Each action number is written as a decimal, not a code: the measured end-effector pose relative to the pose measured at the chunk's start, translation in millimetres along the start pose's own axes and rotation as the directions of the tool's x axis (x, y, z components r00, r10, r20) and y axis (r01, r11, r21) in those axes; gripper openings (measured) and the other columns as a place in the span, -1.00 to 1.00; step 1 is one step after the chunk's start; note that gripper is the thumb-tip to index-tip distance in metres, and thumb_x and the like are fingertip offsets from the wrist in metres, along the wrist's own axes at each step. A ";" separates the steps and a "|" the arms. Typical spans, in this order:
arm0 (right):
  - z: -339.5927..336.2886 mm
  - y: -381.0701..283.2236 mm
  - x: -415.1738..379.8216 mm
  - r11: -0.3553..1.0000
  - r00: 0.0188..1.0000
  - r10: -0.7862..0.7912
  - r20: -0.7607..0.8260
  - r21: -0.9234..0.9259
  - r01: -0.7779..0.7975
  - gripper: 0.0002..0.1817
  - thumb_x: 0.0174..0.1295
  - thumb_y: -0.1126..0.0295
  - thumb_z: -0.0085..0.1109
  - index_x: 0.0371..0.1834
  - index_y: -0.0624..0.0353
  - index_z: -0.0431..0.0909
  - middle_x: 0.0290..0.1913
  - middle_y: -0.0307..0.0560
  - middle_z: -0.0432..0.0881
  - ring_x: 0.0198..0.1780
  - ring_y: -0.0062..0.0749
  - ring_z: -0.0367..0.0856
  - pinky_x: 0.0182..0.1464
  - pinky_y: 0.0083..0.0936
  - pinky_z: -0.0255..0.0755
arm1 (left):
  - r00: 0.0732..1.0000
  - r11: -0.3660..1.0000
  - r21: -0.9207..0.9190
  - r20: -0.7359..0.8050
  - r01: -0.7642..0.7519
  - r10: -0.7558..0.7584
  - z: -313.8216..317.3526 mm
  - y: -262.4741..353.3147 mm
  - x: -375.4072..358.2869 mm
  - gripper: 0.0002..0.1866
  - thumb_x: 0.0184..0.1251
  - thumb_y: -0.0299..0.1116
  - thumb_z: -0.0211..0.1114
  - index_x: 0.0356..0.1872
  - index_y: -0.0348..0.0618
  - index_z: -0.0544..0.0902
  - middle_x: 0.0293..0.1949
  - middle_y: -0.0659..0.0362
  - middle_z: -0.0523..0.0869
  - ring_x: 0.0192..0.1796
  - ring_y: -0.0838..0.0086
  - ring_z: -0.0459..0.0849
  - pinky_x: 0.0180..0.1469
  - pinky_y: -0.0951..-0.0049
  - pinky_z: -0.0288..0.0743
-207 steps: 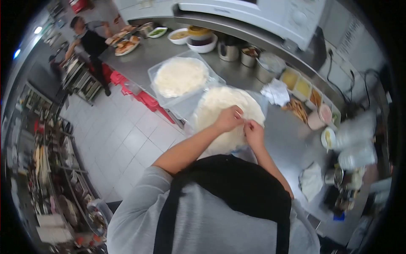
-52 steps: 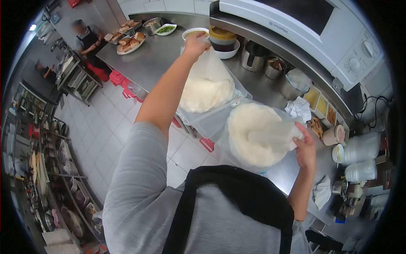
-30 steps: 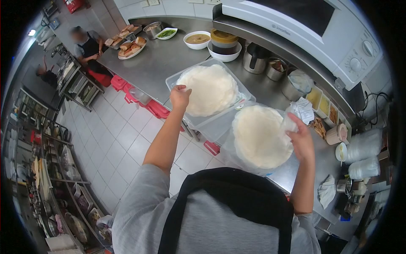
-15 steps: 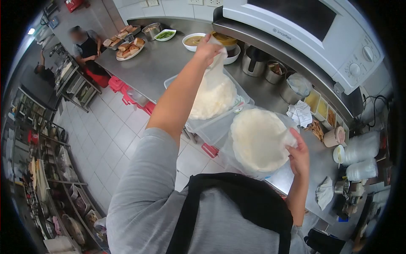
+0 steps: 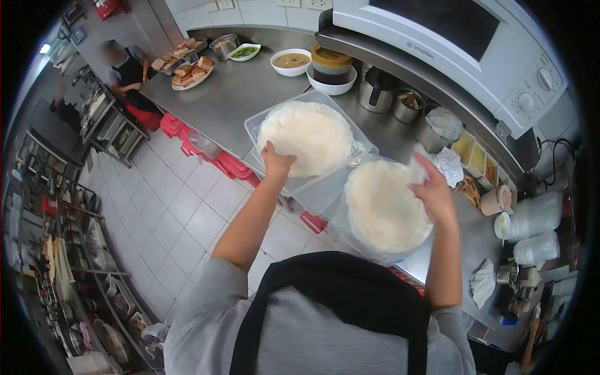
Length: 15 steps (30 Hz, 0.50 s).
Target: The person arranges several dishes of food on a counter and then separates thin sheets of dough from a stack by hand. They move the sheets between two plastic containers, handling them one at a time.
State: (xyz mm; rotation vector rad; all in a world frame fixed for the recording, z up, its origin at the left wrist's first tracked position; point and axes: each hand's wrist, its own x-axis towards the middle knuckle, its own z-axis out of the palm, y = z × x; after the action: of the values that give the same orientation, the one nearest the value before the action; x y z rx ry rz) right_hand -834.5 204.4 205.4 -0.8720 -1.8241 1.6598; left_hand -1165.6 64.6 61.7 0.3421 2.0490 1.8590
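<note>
My left hand [image 5: 277,162] rests on the near left edge of a round pale sheet stack [image 5: 312,134], its thumb and fingers apart. That stack lies on a clear plastic container [image 5: 253,125]. To the right, a second round pale stack [image 5: 381,206] sits on another clear plastic piece [image 5: 334,228]. My right hand [image 5: 431,187] is above the right edge of this second stack, pinching a thin whitish sheet edge [image 5: 417,169].
Behind are a soup bowl [image 5: 291,67], a yellow-lidded tub [image 5: 331,59], a bread plate [image 5: 192,78] and metal pots [image 5: 376,94]. A white oven [image 5: 437,44] overhangs the counter at right. A person [image 5: 128,69] stands at the far left.
My left hand has come down from above the far side of the left stack to its near edge, and the sheet it held up now lies flat. My right hand has moved up slightly.
</note>
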 end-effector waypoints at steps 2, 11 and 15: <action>30.3 -14.9 30.1 0.997 0.992 -0.069 0.107 -0.032 0.072 -0.21 -0.17 0.74 0.11 0.30 0.18 0.25 -0.04 -0.09 0.53 -0.17 -0.50 0.55 -0.18 -0.60 0.45 | 0.998 0.997 0.057 -0.017 0.059 -0.058 -0.9 4.7 -13.1 0.02 -0.20 -0.71 0.34 0.37 -0.34 -0.06 0.35 0.00 -0.09 0.29 0.14 0.22 0.12 0.29 0.44; 140.8 -37.1 123.2 0.773 0.898 -0.370 0.239 0.616 0.155 0.01 -0.20 0.90 0.01 0.44 0.10 -0.10 0.19 -0.02 0.36 0.08 -0.32 0.48 0.06 -0.47 0.43 | 0.980 0.962 0.210 -0.062 -0.172 0.189 -46.9 37.5 -67.8 -0.04 -0.07 -0.50 0.38 0.40 0.02 0.02 0.40 -0.04 -0.30 0.42 0.10 -0.04 0.34 0.17 0.12; 159.5 52.3 160.1 0.936 0.946 -0.258 0.198 0.295 0.194 0.01 -0.21 0.80 0.07 0.44 0.09 -0.08 0.26 0.00 0.29 0.12 -0.28 0.45 0.04 -0.48 0.43 | 0.937 0.917 0.280 -0.122 -0.283 0.326 -76.4 20.7 -70.8 -0.07 -0.05 -0.46 0.38 0.38 -0.05 0.05 0.39 -0.13 -0.31 0.43 0.04 -0.12 0.37 0.17 0.00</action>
State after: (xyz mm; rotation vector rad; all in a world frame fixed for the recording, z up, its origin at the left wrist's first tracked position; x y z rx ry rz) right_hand -1052.5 222.0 128.1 -0.3442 -1.7115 1.8639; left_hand -1134.1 -31.3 94.8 0.6279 2.4838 1.8419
